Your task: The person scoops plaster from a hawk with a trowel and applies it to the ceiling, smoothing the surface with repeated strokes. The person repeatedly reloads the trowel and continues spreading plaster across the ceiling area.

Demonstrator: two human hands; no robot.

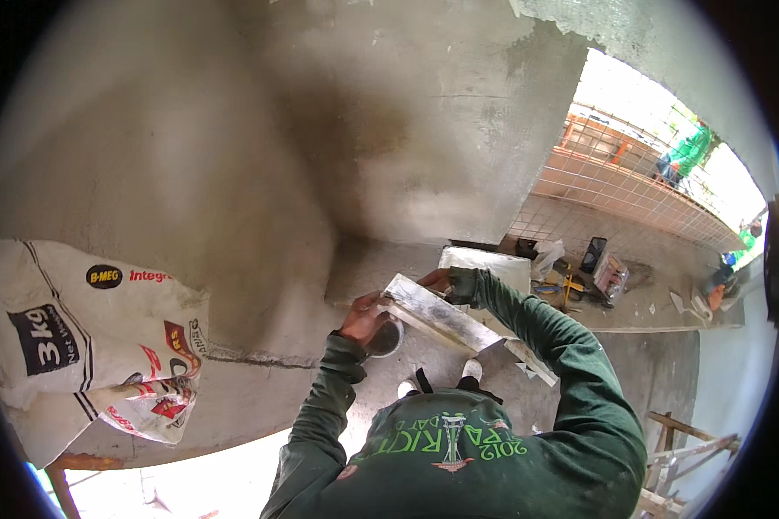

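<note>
A long, flat-sided whitish piece (441, 318) with dark smudges is held in front of my chest, slanting down to the right. Whether it is a tile or a boxed length, I cannot tell. My left hand (363, 318) grips its left end, fingers closed around the edge. At the far edge, my right hand (439, 279) is closed on it too, partly hidden by the piece and my sleeve. A round grey bucket (386, 339) stands below my left hand. Just beyond my right hand lies a pale rectangular slab (502, 266).
A white printed sack (104, 337) hangs over the ledge at left. On the right ledge lie a yellow tool (569, 285), a clear plastic box (611, 278) and a plastic bag (547, 258). Wire mesh (623, 186) covers the opening; people in green are outside. Wooden framing (688, 450) stands lower right.
</note>
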